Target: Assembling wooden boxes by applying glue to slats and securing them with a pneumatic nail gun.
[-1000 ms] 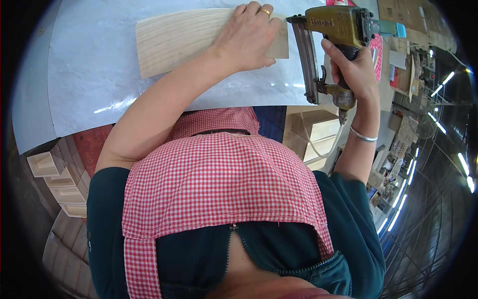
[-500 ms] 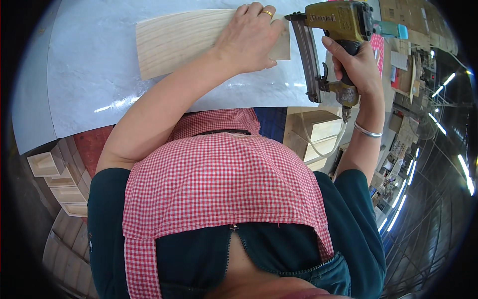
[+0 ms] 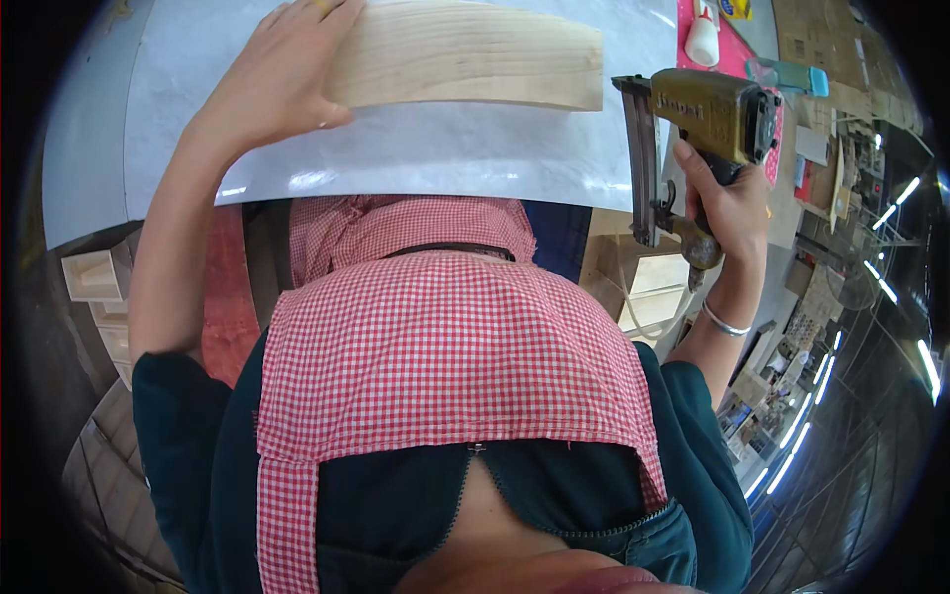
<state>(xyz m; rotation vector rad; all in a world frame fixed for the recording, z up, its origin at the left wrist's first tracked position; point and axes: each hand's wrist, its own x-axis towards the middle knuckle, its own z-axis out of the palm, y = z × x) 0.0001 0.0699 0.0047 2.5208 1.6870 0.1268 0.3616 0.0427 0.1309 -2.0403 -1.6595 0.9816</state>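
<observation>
Far left, below the table edge, pale wooden boxes sit stacked in shadow, well apart from the work. Above them the white tabletop spreads wide, its near edge curving across the view just above the red-checked apron; a broad bare stretch of it lies between that edge and the wood.

The left hand lies flat and open on the left end of the wooden board, palm down, fingers spread over the board's top face rather than curled round it. The board is a long, pale plank lying flat on the tabletop near its far side, running left to right; its near long edge is free, and its right end is cut square and stops short of the tool, with a clear gap of tabletop between.

Right of that gap, the right hand is closed tight around the grip of an olive-gold nail gun, held upright at the table's right edge, its dark magazine hanging down beside the wrist. The nose does not touch the board. A silver bangle circles the wrist.

Beyond, a pink mat holds a white bottle.
</observation>
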